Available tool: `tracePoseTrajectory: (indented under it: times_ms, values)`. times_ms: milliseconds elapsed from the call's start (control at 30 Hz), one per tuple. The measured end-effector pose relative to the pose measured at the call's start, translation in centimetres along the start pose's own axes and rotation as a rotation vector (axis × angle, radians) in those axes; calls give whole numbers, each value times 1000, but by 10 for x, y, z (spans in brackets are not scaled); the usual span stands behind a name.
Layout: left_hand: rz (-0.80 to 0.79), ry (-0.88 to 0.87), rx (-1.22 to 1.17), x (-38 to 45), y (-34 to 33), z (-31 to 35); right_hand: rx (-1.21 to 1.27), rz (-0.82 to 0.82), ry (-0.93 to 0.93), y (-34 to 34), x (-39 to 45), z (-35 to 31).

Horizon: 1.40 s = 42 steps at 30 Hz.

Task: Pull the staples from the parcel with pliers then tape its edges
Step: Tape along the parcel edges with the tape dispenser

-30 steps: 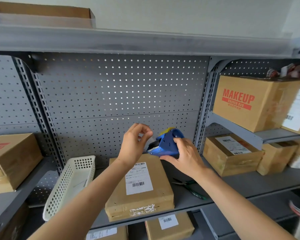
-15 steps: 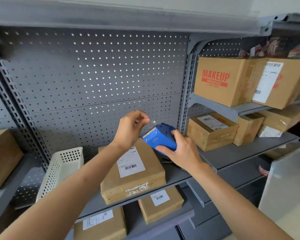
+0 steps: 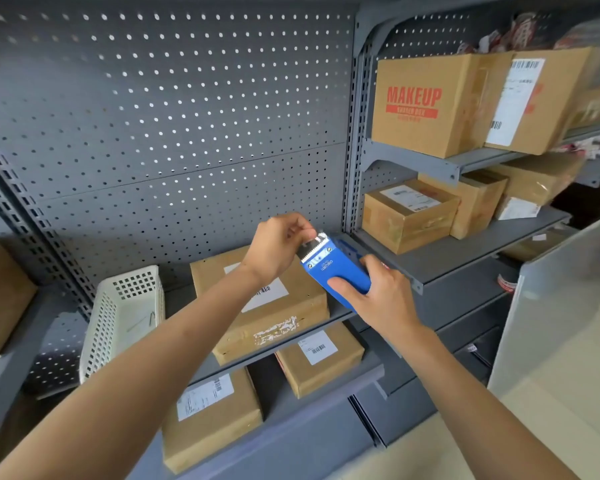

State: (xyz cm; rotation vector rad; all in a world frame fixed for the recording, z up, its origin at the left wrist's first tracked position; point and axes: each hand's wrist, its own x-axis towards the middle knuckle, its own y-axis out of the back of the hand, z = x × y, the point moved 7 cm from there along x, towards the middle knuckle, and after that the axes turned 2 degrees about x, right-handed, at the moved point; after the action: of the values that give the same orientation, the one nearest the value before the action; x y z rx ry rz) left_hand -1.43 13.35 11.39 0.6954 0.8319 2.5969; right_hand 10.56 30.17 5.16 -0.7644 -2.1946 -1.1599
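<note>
- Your right hand grips the blue tape dispenser, fingers curled round its body, toothed blade end pointing up and left.
- Your left hand pinches at the blade end, fingertips closed on what looks like the tape end; the clear tape itself is hard to make out.
- Both hands are held in the air above the parcel, which lies flat on the middle grey shelf, label up, w/ a torn white patch on its near edge. Your left forearm crosses over its label and hides part of it.
- White plastic basket sits just left of the parcel on the same shelf, tilted; inside is something thin and small, maybe staples, too small to tell.
- Pliers: can't see them; your right hand and the dispenser cover the shelf right of the parcel.
- Lower shelf, near: two more brown boxes w/ labels, one right under the parcel, one nearer and left.
- Right bay: a labelled box on the shelf at about hand height w/ more boxes beside it; above it the "MAKEUP" box touching another labelled box.
- Far left: part of a brown box on a side shelf.
- Grey pegboard backs the shelves.
</note>
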Motion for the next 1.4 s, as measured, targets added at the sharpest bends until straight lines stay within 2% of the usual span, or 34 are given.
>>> tracePoseTrajectory:
  times_ms: [400,667,800,1000,1400]
  values:
    - [-198,117,228,-22,-37,-32,36,-138,-347,-23,-69,12]
    - [-274,148,272,-29,-47,-40,59,-180,-446,-26,-93,9]
    - [-245,201,254,-21,-35,-49,54,-197,-513,-27,-108,15]
    - [-331,181,284,-19,-39,-57,197,-224,-674,-35,-132,10]
    - [-372,201,291,-10,-61,-71,283,-239,-806,-34,-131,17]
